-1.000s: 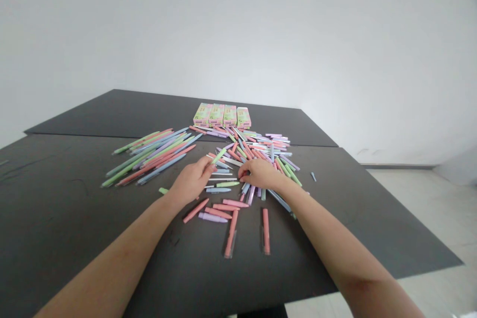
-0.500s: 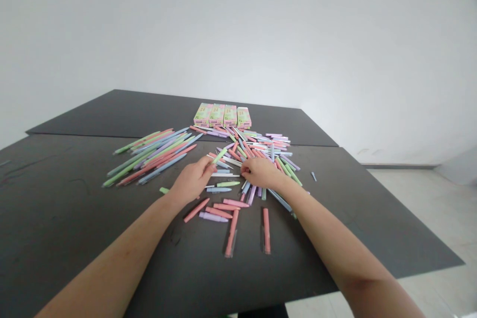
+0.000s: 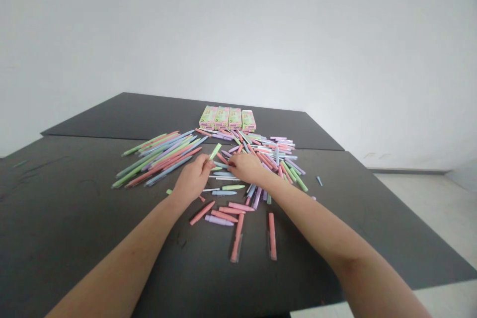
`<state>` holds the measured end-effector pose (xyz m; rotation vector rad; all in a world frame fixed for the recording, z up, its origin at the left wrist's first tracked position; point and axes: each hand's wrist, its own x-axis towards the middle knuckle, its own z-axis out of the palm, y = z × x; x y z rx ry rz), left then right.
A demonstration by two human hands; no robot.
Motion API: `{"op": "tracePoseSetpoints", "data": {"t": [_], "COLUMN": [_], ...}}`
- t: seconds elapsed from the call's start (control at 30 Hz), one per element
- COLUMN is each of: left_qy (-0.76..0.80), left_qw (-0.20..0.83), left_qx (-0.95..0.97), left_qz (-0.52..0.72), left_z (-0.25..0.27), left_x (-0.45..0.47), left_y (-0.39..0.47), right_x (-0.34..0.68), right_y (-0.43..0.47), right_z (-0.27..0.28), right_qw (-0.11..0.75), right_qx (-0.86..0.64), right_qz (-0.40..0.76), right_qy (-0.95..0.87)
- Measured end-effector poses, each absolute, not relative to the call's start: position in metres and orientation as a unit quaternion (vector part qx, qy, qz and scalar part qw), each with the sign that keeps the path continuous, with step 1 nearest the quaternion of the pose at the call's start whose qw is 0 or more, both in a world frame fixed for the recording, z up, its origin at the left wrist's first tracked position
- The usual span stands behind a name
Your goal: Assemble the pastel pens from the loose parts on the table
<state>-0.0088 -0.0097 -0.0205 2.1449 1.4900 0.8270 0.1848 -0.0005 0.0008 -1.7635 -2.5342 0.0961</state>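
Between the fingertips of my left hand is a light green pen barrel, its end pointing up and away. To its right, my right hand reaches over the near edge of a loose heap of pen parts, its fingers bent together; whatever lies in its fingertips is hidden. Thin white refills lie just below the two hands. Nearer to me are a green pen piece and a blue pen piece, with several pink pieces and a purple one.
A fan of full-length coloured pens lies on the left of the black table. Pink and green boxes stand in a row at the back. Two pink pieces with clear sleeves lie in front. A small blue part rests at right.
My right hand has moved left, closer to my left hand. The green barrel in my left hand is tilted more upright. The whole view has shifted slightly.
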Motion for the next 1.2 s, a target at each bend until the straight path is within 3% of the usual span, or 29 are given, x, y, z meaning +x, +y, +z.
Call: {"op": "tracePoseSetpoints", "data": {"t": [0.27, 0.5, 0.67, 1.2], "left_qy": [0.544, 0.538, 0.526, 0.475], "left_qw": [0.222, 0.240, 0.237, 0.180], "left_qx": [0.746, 0.744, 0.754, 0.842], "left_qz": [0.312, 0.317, 0.313, 0.182], "left_z": [-0.020, -0.022, -0.024, -0.018], "left_x": [-0.011, -0.011, -0.009, 0.024], "left_y": [-0.008, -0.009, -0.009, -0.022], "right_x": [0.201, 0.239, 0.251, 0.234], "right_y": [-0.005, -0.015, -0.023, -0.022], "right_z": [-0.004, 0.008, 0.006, 0.008], "right_qw": [0.031, 0.117, 0.079, 0.043], "right_qx": [-0.549, -0.542, -0.515, -0.510], "right_qz": [0.061, 0.142, 0.205, 0.108], "right_qy": [-0.833, -0.820, -0.828, -0.852]}}
